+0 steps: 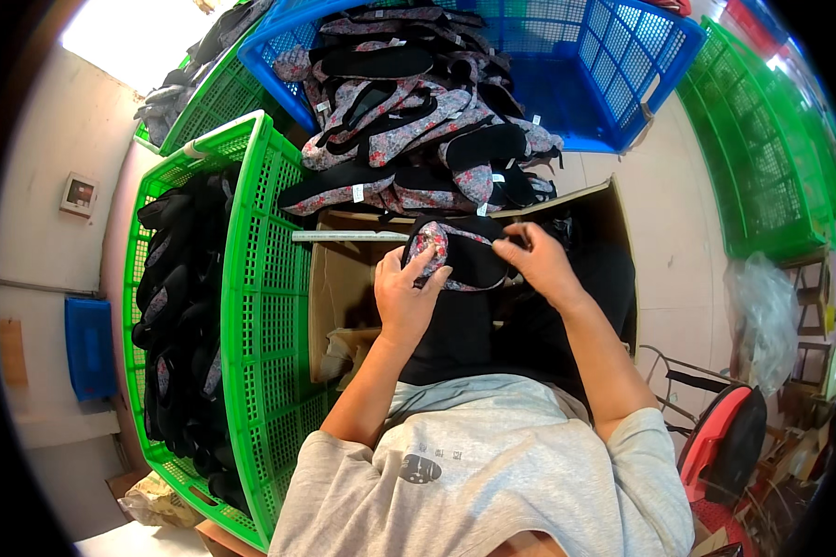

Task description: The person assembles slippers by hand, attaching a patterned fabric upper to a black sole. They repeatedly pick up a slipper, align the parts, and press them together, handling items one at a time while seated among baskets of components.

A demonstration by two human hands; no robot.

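Observation:
A cloth slipper [474, 259] with a black insole and floral trim is held over my lap. My left hand [407, 288] grips its floral toe end, with fingers at the opening and the thumb on the near side. At the other end my right hand [541, 264] pinches the edge by the heel; whether a thread or scrap lies in those fingers is too small to tell. Just beyond, a heap of similar floral and black slippers [409, 121] spreads out, several with small white tags. A cardboard box [333, 306] lies open around my legs.
On the left stands a green crate [267, 278] filled with dark slippers [181, 316]. A blue crate [622, 74] lies behind the heap, and green crates [752, 148] stand at the right. A pale metal bar [348, 237] crosses the box edge. A red and black chair [720, 446] is near my right elbow.

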